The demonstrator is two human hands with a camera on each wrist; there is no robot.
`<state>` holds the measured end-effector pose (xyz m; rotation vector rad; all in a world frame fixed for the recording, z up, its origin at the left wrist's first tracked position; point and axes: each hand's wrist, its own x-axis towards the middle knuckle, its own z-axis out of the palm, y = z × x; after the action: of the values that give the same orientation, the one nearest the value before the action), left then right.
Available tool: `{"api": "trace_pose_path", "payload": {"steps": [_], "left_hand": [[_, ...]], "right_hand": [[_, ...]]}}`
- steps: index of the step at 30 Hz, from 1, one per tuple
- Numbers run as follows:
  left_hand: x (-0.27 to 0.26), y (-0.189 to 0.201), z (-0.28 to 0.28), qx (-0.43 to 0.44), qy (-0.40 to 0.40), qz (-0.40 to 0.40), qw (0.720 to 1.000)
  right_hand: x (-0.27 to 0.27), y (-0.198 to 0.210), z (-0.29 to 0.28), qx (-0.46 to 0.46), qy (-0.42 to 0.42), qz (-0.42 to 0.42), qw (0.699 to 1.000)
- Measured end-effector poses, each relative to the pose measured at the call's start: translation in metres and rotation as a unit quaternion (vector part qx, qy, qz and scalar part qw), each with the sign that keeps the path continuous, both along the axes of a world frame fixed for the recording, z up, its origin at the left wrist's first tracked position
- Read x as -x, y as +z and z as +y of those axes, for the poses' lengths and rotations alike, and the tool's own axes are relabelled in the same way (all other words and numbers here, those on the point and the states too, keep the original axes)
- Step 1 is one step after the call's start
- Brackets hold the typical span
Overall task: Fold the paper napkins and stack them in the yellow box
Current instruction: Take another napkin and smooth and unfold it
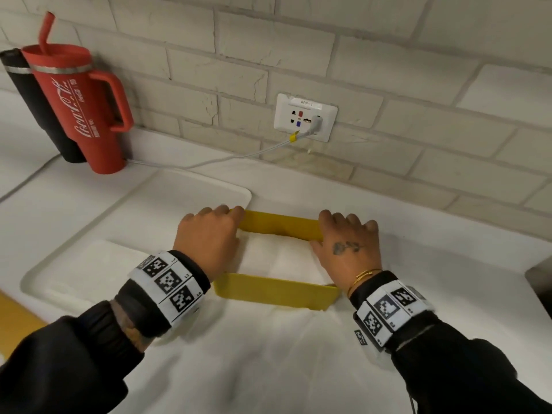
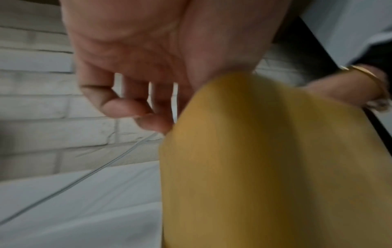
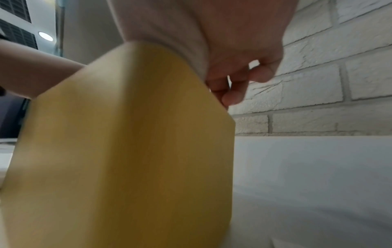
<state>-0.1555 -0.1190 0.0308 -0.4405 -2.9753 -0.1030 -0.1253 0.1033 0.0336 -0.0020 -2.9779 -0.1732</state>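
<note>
Nearest me a white cloth (image 1: 254, 354) covers the front of the counter (image 1: 418, 222), and on it stands the one yellow box (image 1: 274, 291), with white folded napkins (image 1: 277, 258) inside; I cannot count the layers. My left hand (image 1: 209, 234) grips the box's left wall, fingers curled down outside it, thumb side within. My right hand (image 1: 348, 246) grips the right wall the same way, thumb lying inside on the napkins. Both wrist views are blurred and mostly filled by yellow wall, though each shows fingers (image 2: 118, 104) bent beside the box (image 2: 265, 159); in the right wrist view the fingers (image 3: 233, 97) curl just past the box's (image 3: 127, 142) corner. Left of the box lies one white tray (image 1: 59, 264), holding more white napkin paper (image 1: 98, 264), hard to separate from the tray. At the counter's far left corner stand two cups: a red tumbler (image 1: 80, 109) lettered "Coca-Cola", with handle and straw, and a black one (image 1: 38, 106) half hidden behind it. On the brick wall (image 1: 388, 70), one socket plate (image 1: 304, 116) is labelled "BPP-1"; one white cable (image 1: 209, 162) is plugged in.
</note>
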Motion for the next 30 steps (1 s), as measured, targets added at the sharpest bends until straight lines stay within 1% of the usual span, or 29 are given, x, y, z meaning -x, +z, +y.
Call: {"api": "trace_pose_path", "payload": {"steps": [1,2,3,4,5,6,8,10,12,17,20,21,23,25,28,30], "left_hand": [[-0.002,0.000,-0.006,-0.077,0.002,0.007,0.997],[-0.004,-0.001,-0.013,-0.150,0.015,0.005,0.989],[-0.005,-0.001,-0.020,-0.205,0.036,-0.014,0.978],[-0.007,-0.001,-0.026,-0.235,0.058,-0.050,0.969],[-0.008,-0.003,-0.031,-0.252,0.074,-0.091,0.961],[-0.010,-0.006,-0.034,-0.266,0.078,-0.120,0.953],[-0.015,-0.011,-0.035,-0.283,0.071,-0.128,0.948],[-0.022,-0.014,-0.034,-0.283,0.070,-0.119,0.949],[-0.027,-0.016,-0.033,-0.285,0.068,-0.118,0.949],[-0.031,-0.020,-0.034,-0.305,0.065,-0.113,0.943],[-0.031,-0.021,-0.032,-0.316,0.065,-0.115,0.940],[-0.031,-0.022,-0.032,-0.314,0.066,-0.112,0.940],[-0.032,-0.025,-0.031,-0.315,0.067,-0.109,0.940],[-0.033,-0.028,-0.031,-0.326,0.068,-0.110,0.937],[-0.035,-0.028,-0.031,-0.334,0.067,-0.109,0.934],[-0.036,-0.028,-0.031,-0.338,0.065,-0.106,0.933]], "right_hand": [[-0.003,0.000,0.002,0.034,0.034,0.042,0.998],[-0.007,0.003,0.003,0.098,0.071,0.040,0.992],[-0.010,0.007,0.002,0.177,0.096,-0.010,0.979],[-0.014,0.011,0.000,0.250,0.108,-0.092,0.958],[-0.018,0.016,-0.004,0.291,0.114,-0.175,0.934],[-0.022,0.021,-0.010,0.297,0.122,-0.237,0.917],[-0.025,0.021,-0.018,0.252,0.118,-0.311,0.909],[-0.026,0.018,-0.025,0.207,0.090,-0.360,0.905],[-0.024,0.014,-0.030,0.187,0.072,-0.390,0.899],[-0.021,0.021,-0.039,0.197,0.055,-0.396,0.895],[-0.027,0.033,-0.048,0.185,0.083,-0.382,0.902],[-0.030,0.037,-0.054,0.195,0.096,-0.378,0.900],[-0.034,0.042,-0.068,0.218,0.117,-0.391,0.886],[-0.035,0.042,-0.083,0.204,0.124,-0.421,0.875],[-0.033,0.036,-0.096,0.180,0.109,-0.437,0.874],[-0.030,0.034,-0.095,0.182,0.110,-0.438,0.873]]}}
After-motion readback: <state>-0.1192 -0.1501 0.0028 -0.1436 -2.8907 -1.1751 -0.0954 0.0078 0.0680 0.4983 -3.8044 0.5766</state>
